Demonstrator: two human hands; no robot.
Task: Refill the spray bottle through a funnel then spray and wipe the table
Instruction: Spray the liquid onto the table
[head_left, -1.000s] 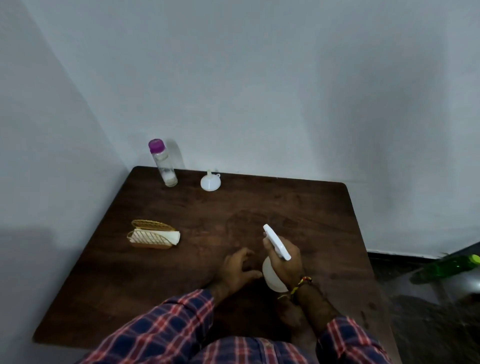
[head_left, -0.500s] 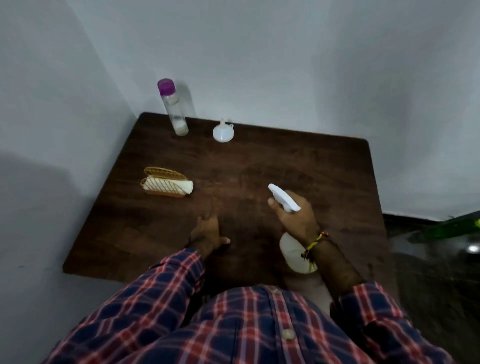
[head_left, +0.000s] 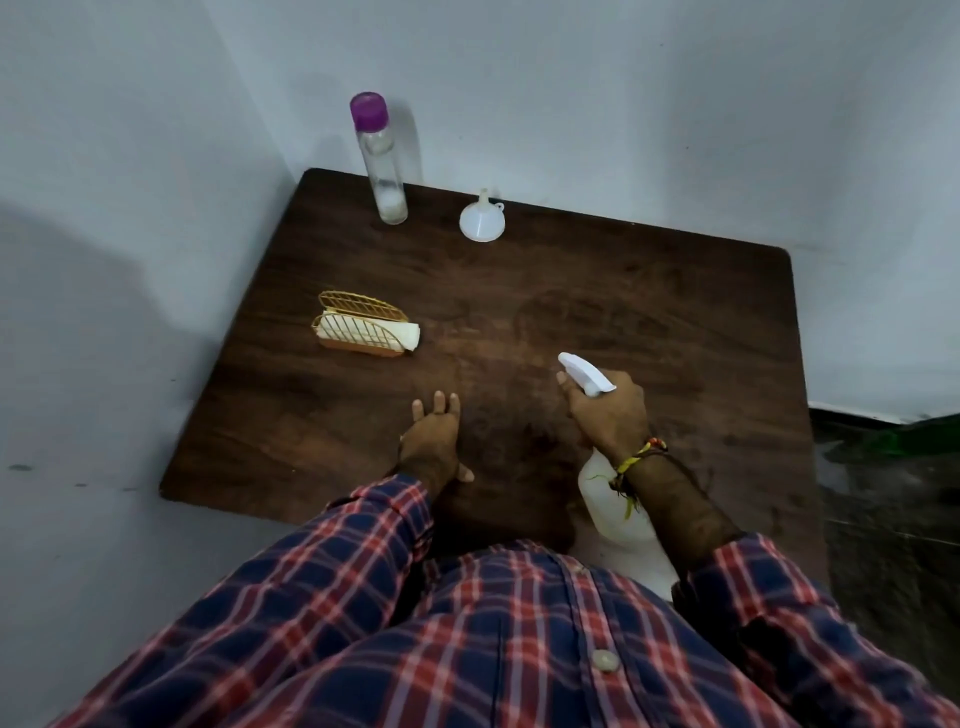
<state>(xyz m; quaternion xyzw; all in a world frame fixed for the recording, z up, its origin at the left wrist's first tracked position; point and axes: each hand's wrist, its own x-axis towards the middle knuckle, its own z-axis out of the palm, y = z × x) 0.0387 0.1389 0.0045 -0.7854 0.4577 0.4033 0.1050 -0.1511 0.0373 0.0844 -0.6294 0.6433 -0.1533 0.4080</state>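
Observation:
My right hand (head_left: 610, 415) grips the neck of a white spray bottle (head_left: 621, 512), whose nozzle (head_left: 584, 376) points toward the far left over the dark wooden table (head_left: 649, 312). Flat on the table near its front edge lies my left hand (head_left: 434, 431), palm down with fingers apart and nothing in it. At the table's far side a white funnel (head_left: 482, 221) stands upside down. Left of the funnel stands a tall clear bottle (head_left: 382, 161) with a purple cap, nearly empty.
A gold wire holder (head_left: 361, 327) with white napkins sits on the left part of the table. Grey walls close the table in at the back and the left. Dark floor lies to the right, with something green (head_left: 904, 439) on it.
My left hand has slid away from the spray bottle to the left and now lies flat. The right hand kept the bottle. My head has moved forward and tipped down.

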